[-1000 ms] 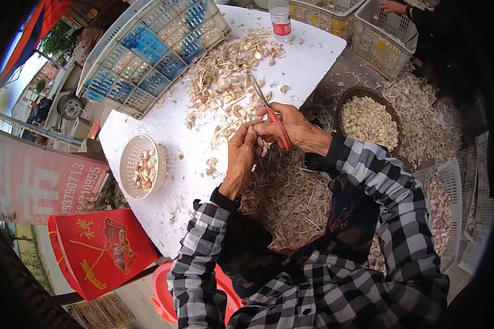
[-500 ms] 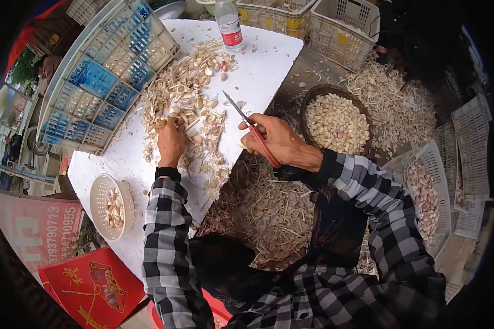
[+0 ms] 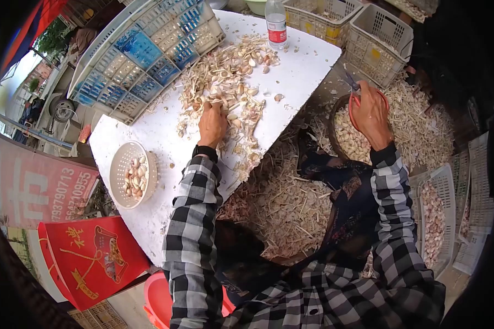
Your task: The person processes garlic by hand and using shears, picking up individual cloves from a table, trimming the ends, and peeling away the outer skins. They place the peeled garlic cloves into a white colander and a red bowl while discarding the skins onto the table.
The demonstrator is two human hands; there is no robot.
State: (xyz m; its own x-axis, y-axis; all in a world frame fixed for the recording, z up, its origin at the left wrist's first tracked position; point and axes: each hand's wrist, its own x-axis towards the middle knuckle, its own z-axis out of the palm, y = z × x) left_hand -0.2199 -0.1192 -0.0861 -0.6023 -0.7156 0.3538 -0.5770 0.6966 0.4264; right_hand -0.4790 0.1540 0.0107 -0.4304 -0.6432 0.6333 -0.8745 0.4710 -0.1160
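My left hand is at the pile of garlic cloves and dry stalks on the white table, its fingers curled down among the scraps. Its fingertips are hidden, so I cannot see what they grip. My right hand is closed around red-handled scissors, their blades pointing away from me. It is above the round brown basket, which holds pale garlic cloves. On the table's left side, a small white colander contains several pinkish cloves.
A blue-and-white plastic crate leans over the table's far left. A labelled bottle stands at the back. Crates and heaps of stalks lie beyond the table. A red gift bag is at lower left.
My right hand has moved right with the scissors, from the table edge to over the round basket. The pale piece near its fingers no longer shows. My left hand stays at the pile; the view has shifted.
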